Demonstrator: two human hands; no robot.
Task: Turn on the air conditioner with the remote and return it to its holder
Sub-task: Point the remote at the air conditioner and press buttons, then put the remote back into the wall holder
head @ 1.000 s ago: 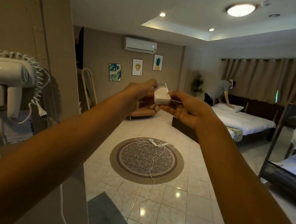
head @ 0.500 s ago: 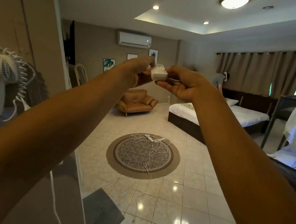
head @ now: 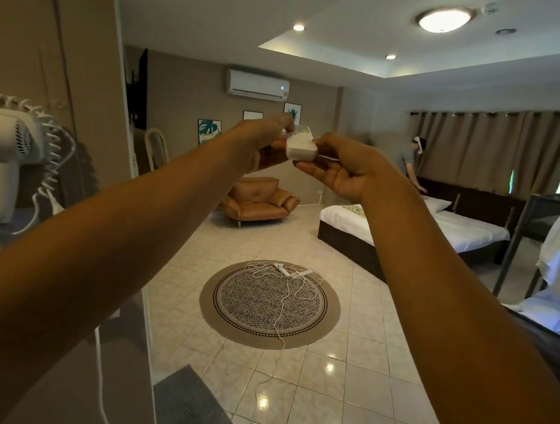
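Observation:
I hold a small white remote [head: 301,148] out in front of me at arm's length, end-on to the camera, so its buttons are mostly hidden. My left hand [head: 261,145] grips its left side and my right hand [head: 342,168] cups it from the right and below. The remote points toward the white air conditioner [head: 256,84] mounted high on the far wall, directly above my hands in the view. No remote holder shows in the frame.
A white wall-mounted hair dryer [head: 2,147] with a coiled cord hangs at left. A round rug [head: 269,305] with tangled white cables lies on the tiled floor. Beyond are a tan armchair [head: 259,199], a bed [head: 407,227] with a person [head: 410,162] leaning over it, and a bunk frame [head: 543,237] at right.
Both hands have lifted the remote higher, from level with the armchair and bed toward the air conditioner. The camera view has shifted slightly. The person by the bed has moved a little.

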